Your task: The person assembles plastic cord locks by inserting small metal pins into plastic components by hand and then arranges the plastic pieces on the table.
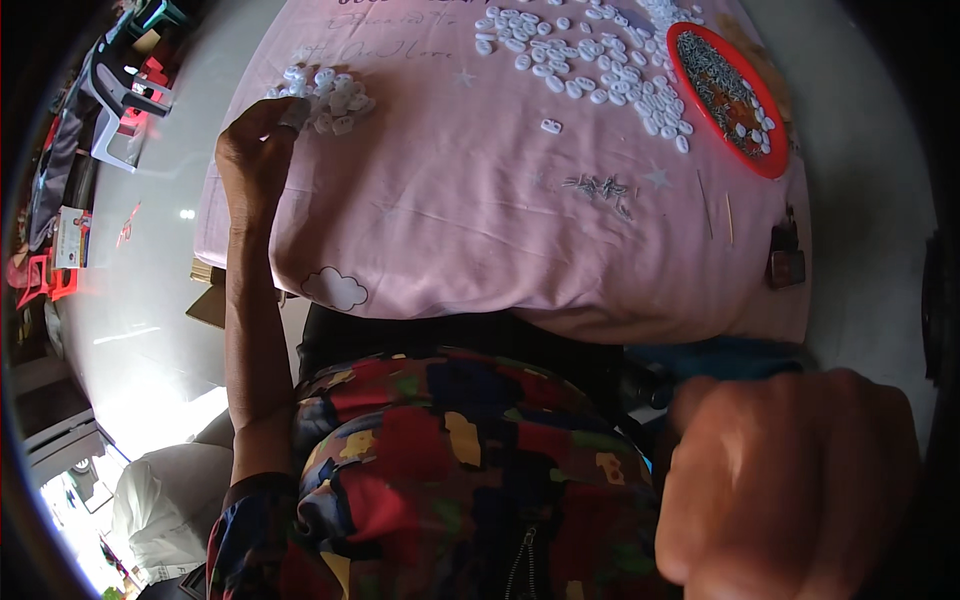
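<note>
At the far left of the pink cloth, my left hand (257, 150) is closed, thumb and fingers pinched around something small and pale that I cannot make out. Its fingertips touch the edge of a heap of small white plastic pieces (340, 98). My right hand (790, 480) is raised close to the camera at the lower right, blurred, its fingers curled in; whatever it may hold is hidden. Many loose oval white plastic pieces (600, 75) lie scattered at the far right. One single white piece (551, 126) lies apart, nearer the middle, beside a small pile of metal screws or pins (603, 188).
A red oval tray (683, 70) at the right holds many small metal parts and a few white pieces. Two thin sticks (729, 218) and a dark small block (787, 268) lie by the right edge of the cloth-covered table (450, 240). A plastic chair (118, 105) stands left.
</note>
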A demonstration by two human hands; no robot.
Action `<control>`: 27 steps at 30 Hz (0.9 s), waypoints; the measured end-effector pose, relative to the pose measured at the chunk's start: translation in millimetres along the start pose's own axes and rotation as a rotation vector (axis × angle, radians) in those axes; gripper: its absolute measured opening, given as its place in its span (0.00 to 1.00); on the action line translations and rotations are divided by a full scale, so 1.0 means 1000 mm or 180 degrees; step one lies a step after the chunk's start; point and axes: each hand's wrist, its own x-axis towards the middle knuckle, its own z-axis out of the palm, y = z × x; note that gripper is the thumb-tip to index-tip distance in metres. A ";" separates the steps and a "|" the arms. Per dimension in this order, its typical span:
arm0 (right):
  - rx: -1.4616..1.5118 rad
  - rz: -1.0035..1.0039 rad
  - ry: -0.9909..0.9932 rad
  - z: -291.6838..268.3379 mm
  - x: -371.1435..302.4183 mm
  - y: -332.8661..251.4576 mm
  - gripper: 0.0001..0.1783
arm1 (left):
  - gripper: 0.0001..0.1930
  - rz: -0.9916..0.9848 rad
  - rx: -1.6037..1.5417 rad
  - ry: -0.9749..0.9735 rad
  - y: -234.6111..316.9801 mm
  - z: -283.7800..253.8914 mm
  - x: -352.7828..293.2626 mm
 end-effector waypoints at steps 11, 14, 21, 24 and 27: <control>0.0548 -0.0035 -0.0340 0.042 0.008 0.009 0.13 | 0.18 0.0017 0.0135 0.0541 -0.017 -0.015 -0.002; 0.0668 -0.0011 -0.0322 0.065 0.033 0.014 0.13 | 0.14 0.0162 -0.0218 0.0475 0.005 -0.005 -0.008; 0.0985 0.0073 -0.0386 0.036 0.020 0.024 0.14 | 0.20 0.0899 0.0379 -0.0047 0.024 0.014 -0.021; 0.1129 0.0120 -0.0470 0.086 0.033 0.024 0.14 | 0.21 0.1669 0.1236 -0.0553 0.039 0.021 -0.027; 0.1043 0.0161 -0.0412 -0.067 -0.026 0.003 0.14 | 0.23 0.1512 0.1335 -0.0772 0.032 0.031 -0.019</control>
